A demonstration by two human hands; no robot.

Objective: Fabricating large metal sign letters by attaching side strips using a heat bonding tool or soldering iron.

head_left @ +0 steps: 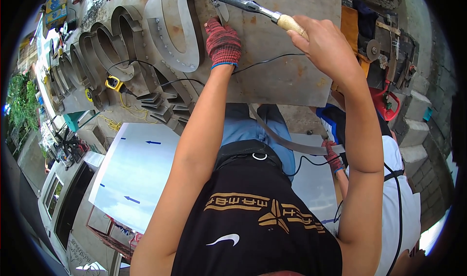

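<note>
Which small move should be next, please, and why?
Perhaps ease the wooden-handled tool slightly along the curved metal strip: the right hand grips it, its head is at the strip, and the gloved left hand seems to touch the strip.

Here's the left arm (197, 125) stretching forward, its gloved left hand (224, 43) back-up with fingers reaching ahead, while the right arm (362, 130) runs up alongside, wrist angled inward, the bare right hand (323, 40) curled into a grip, thumb pointing left!

the tool (241, 3) had a handle (289, 23) of pale wood, the curved piece (193, 45) was matt metal, the table (277, 84) stained metal, and the glove (223, 46) rough knitted cloth.
</note>
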